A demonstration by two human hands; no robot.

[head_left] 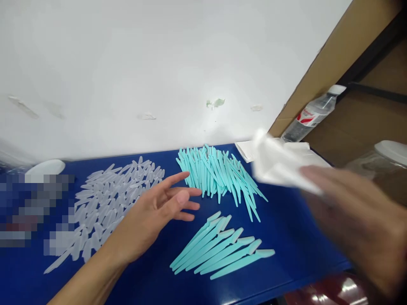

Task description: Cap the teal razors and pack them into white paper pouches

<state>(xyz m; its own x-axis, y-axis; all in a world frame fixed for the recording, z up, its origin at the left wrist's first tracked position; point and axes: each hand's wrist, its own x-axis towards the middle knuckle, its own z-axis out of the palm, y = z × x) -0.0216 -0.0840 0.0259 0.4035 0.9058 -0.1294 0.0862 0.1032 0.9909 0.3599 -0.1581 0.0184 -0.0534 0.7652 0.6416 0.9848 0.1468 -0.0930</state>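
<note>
With the middle of the view as the clock's centre, the only label in sight is at about half past two: a white band with red shapes on a clear plastic bottle with a white cap (313, 113). Its lettering is too small to read surely. The bottle looks filled with clear liquid and stands against a brown cardboard panel (318, 70). At three o'clock, by the edge, is a clear plastic container with a white lid (393, 151); its contents cannot be made out.

The right hand (352, 212), blurred at half past three, is closed on a thin white sheet-like item (280, 163). The left hand (149, 218), at half past seven, is loosely open and holds nothing, its fingertips just beside a dense pile of slim teal plastic sticks (216, 176) at six o'clock. Farther out at six, a small fan of similar teal sticks with angled heads (222, 248) lies on the glossy blue tabletop (286, 237). Between eight and nine, slim translucent plastic pieces (111, 199) are spread out.
</note>
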